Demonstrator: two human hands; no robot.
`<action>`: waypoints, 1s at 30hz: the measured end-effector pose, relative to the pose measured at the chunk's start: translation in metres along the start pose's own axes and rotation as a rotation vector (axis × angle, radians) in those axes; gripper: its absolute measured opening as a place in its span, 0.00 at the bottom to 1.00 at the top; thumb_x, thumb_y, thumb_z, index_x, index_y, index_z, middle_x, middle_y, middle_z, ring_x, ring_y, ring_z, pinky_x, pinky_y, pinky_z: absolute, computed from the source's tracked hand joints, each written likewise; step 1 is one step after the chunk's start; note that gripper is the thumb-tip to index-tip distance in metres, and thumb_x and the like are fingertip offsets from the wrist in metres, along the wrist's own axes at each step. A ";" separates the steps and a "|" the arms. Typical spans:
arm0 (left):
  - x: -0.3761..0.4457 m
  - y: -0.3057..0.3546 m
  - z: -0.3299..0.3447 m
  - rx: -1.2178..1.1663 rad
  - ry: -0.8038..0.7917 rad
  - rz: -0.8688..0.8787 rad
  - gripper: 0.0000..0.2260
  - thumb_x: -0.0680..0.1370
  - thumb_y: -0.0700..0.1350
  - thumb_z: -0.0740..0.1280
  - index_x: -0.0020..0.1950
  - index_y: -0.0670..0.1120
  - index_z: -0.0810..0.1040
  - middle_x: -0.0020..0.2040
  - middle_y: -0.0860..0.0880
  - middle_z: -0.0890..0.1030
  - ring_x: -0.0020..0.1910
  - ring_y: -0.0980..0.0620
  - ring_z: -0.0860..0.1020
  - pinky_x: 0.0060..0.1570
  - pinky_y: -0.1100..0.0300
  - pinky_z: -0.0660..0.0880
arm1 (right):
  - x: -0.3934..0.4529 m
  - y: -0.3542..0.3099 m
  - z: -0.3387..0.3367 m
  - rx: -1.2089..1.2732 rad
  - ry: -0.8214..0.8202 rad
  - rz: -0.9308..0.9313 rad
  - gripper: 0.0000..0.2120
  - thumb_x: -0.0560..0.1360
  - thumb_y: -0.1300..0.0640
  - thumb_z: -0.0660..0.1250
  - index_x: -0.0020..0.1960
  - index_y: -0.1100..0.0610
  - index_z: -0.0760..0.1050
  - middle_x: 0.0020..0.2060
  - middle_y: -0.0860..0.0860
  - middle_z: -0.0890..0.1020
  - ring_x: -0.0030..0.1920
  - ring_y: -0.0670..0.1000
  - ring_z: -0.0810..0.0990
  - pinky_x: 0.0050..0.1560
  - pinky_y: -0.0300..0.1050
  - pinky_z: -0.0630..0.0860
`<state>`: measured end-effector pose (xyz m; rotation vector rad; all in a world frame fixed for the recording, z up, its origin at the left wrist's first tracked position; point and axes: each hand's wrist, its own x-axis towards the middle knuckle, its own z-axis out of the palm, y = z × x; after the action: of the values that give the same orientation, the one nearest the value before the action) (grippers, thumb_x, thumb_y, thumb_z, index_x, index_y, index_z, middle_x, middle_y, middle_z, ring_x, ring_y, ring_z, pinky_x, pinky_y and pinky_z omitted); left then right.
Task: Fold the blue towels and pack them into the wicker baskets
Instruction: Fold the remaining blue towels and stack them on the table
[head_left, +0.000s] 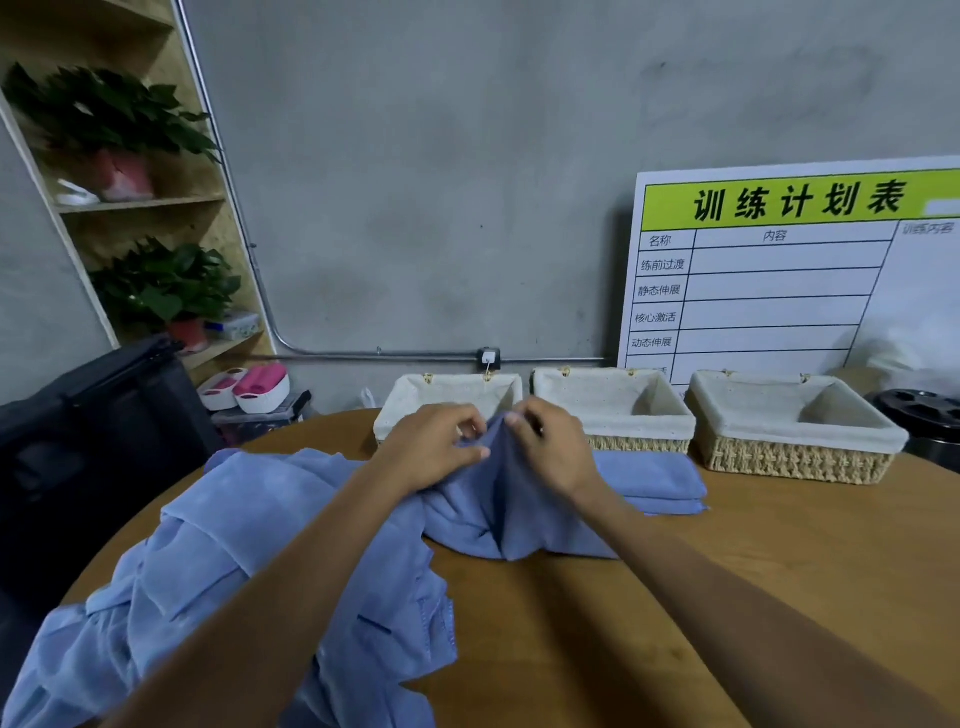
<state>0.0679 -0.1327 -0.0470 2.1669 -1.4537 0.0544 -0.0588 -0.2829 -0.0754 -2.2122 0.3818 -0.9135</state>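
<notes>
A blue towel (511, 512) is lifted into a peak over the round wooden table (727, 597). My left hand (434, 449) and my right hand (553, 447) pinch its top edge close together. A heap of loose blue towels (218, 561) lies at the left. Two folded blue towels (654, 483) are stacked in front of the middle basket. Three wicker baskets with white liners stand in a row at the table's far edge: left (405, 410), middle (613, 410), right (795, 447). What I can see of their insides is bare liner.
A white schedule board (779, 280) leans on the grey wall behind the baskets. A black round object (919, 410) sits at the far right. A dark bag (93, 415) stands at the left, near a wooden shelf with potted plants (156, 280).
</notes>
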 end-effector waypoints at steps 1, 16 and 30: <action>0.005 0.001 -0.002 0.003 0.058 0.014 0.08 0.75 0.52 0.73 0.50 0.54 0.77 0.47 0.58 0.80 0.47 0.58 0.77 0.49 0.55 0.76 | 0.007 -0.009 -0.007 -0.024 0.009 -0.016 0.07 0.80 0.55 0.64 0.43 0.52 0.75 0.35 0.46 0.79 0.39 0.49 0.77 0.41 0.47 0.72; 0.026 0.008 -0.019 -0.082 0.134 -0.008 0.12 0.84 0.44 0.63 0.41 0.53 0.72 0.37 0.58 0.77 0.36 0.58 0.72 0.41 0.57 0.68 | 0.014 -0.010 -0.116 -0.163 0.108 -0.047 0.06 0.79 0.50 0.66 0.44 0.49 0.78 0.34 0.43 0.79 0.40 0.47 0.76 0.42 0.46 0.73; 0.051 0.083 -0.102 0.391 0.303 0.165 0.27 0.76 0.70 0.47 0.42 0.49 0.71 0.33 0.52 0.75 0.36 0.46 0.75 0.38 0.50 0.72 | 0.016 -0.013 -0.216 -0.283 0.275 0.017 0.24 0.75 0.38 0.68 0.31 0.54 0.67 0.28 0.49 0.74 0.35 0.51 0.75 0.32 0.47 0.65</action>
<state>0.0423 -0.1546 0.0904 2.2004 -1.5315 0.7493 -0.1997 -0.3883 0.0507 -2.3337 0.6942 -1.2224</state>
